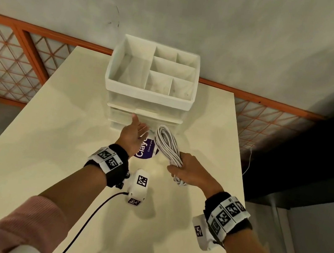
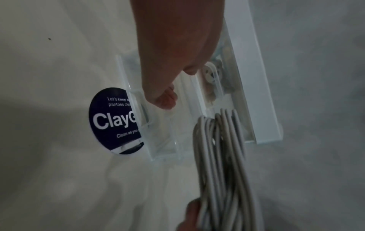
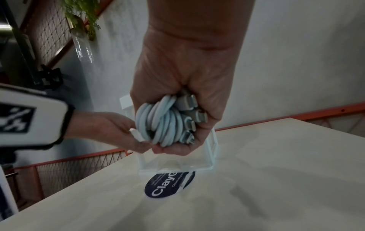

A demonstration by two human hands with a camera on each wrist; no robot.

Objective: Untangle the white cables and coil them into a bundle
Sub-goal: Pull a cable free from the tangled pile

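My right hand [image 1: 189,170] grips a coiled bundle of white cables [image 1: 167,146] at its lower end, and the loops stand up toward the organizer. In the right wrist view the fingers [image 3: 187,78] wrap the coils [image 3: 158,123] and several grey plugs. My left hand [image 1: 133,134] reaches forward just left of the bundle with its fingers loosely extended. Its fingertips [image 2: 166,100] sit at the front of a clear drawer [image 2: 164,148] pulled out of the organizer. The left hand holds nothing that I can make out. The bundle [image 2: 221,156] hangs beside that drawer.
A white organizer [image 1: 149,96] with open top compartments and clear drawers stands at the back of the cream table [image 1: 50,129]. A round dark blue sticker [image 1: 143,151] lies on the table under the drawer. The table's right edge drops off near my right wrist. An orange mesh railing runs behind.
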